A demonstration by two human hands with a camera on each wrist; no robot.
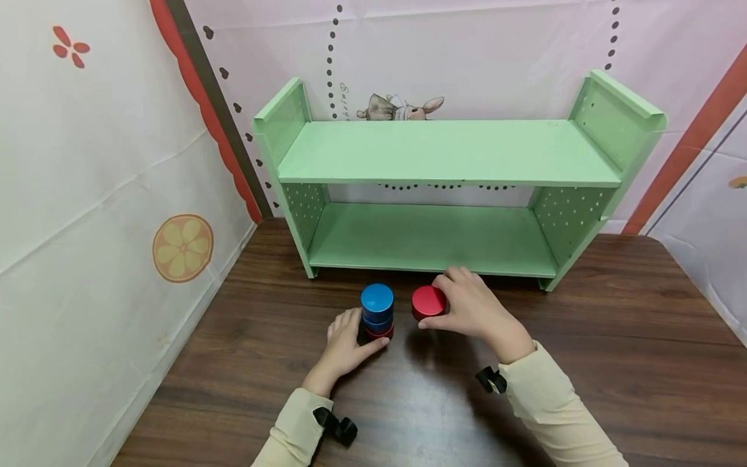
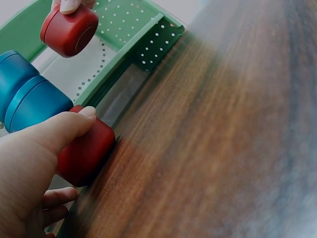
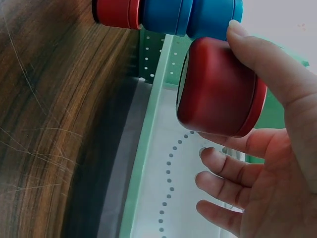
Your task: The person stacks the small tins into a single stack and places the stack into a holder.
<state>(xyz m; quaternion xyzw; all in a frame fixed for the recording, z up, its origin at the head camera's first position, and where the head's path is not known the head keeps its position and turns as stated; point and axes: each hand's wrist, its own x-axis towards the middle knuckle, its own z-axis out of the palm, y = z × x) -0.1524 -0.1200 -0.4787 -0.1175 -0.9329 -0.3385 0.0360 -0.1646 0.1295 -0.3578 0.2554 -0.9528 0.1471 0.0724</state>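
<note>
A stack of small round metal canisters stands on the wooden table: a red canister [image 2: 91, 156] at the bottom, a blue canister [image 2: 42, 106] on it and another blue canister [image 1: 377, 298] on top. My left hand [image 1: 343, 349] grips the bottom red one, thumb across its near side and fingers round the left. To the right of the stack, my right hand [image 1: 471, 310] pinches a second red canister [image 3: 220, 89] between thumb and index finger. It is held upright above the table, level with the upper part of the stack. The other right fingers are loosely bent below it.
Behind the hands stands a green two-tier shelf [image 1: 449, 152] with perforated side panels. Its lower board [image 1: 432, 237] is close behind the canisters. A printed cloth [image 1: 496, 58] hangs at the back and left. The brown table [image 1: 245, 363] extends to both sides.
</note>
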